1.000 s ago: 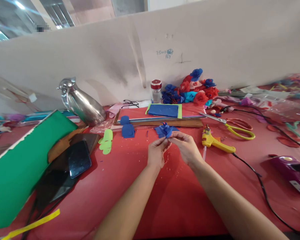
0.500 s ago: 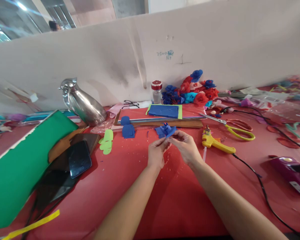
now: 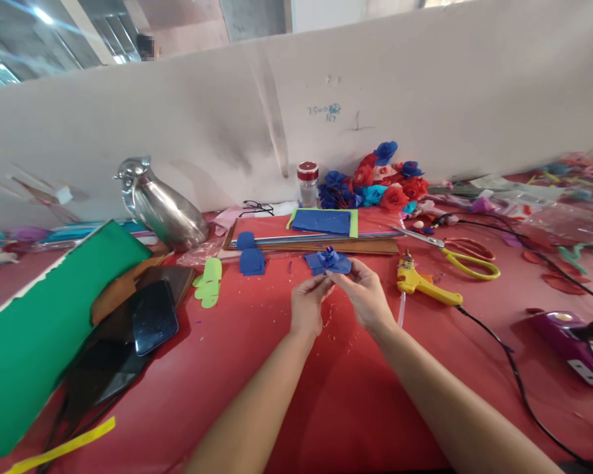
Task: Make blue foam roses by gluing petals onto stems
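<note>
Between both hands, a little above the red table (image 3: 257,395), is a blue paper flower (image 3: 328,259) with a small dark centre and spread petals. My left hand (image 3: 308,304) pinches its near underside with closed fingers. From the right, my right hand (image 3: 368,296) grips the flower's near edge between thumb and fingers. The fingertips of both hands nearly meet below the bloom. Left of the hands lie blue paper petal pieces (image 3: 252,262) and light green cut pieces (image 3: 208,283).
A yellow glue gun (image 3: 427,288) and scissors (image 3: 467,257) lie to the right, near a purple power unit (image 3: 566,342) with black cables. Finished paper flowers (image 3: 375,181) and a jar (image 3: 308,185) stand behind. A steel jug (image 3: 165,207) and a phone (image 3: 155,319) are left.
The blue flower's petals look more spread and turned flatter, with the right fingers shifted slightly along its edge. Both hands keep hold of it. The view has shifted slightly.
</note>
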Available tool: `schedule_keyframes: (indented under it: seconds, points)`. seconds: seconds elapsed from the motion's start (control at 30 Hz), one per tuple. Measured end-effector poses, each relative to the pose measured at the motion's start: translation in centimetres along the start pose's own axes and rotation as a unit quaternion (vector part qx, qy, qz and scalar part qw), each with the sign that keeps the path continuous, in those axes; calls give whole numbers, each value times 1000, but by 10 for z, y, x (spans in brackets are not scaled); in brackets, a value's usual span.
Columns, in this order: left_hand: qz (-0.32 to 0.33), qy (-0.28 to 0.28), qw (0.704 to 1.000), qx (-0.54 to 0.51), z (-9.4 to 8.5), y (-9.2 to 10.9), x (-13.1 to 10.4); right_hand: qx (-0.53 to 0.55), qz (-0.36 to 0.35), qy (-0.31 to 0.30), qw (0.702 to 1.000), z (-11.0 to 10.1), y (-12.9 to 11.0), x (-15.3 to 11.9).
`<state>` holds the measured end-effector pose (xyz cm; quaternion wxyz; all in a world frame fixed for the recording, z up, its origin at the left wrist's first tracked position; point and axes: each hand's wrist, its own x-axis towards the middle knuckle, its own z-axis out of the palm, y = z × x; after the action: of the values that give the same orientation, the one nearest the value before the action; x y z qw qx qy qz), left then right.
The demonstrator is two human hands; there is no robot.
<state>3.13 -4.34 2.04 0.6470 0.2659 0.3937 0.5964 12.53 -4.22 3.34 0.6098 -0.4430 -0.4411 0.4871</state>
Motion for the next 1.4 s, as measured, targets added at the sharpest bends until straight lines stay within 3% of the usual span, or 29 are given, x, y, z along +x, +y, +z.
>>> schedule_keyframes:
  seconds: [0.37, 0.63, 0.83, 1.4]
  points:
    - [20, -54, 998, 5, -6, 0, 5, 13, 14, -13, 1000, -2, -7, 0]
    - [42, -65, 996, 44, -8, 4, 5, -38, -65, -44, 996, -5, -4, 1]
    - [37, -66, 994, 74, -5, 8, 2, -66, -87, -42, 993, -6, -3, 2]
    - [39, -89, 990, 97, -5, 8, 1, -52, -73, -53, 995, -7, -3, 4]
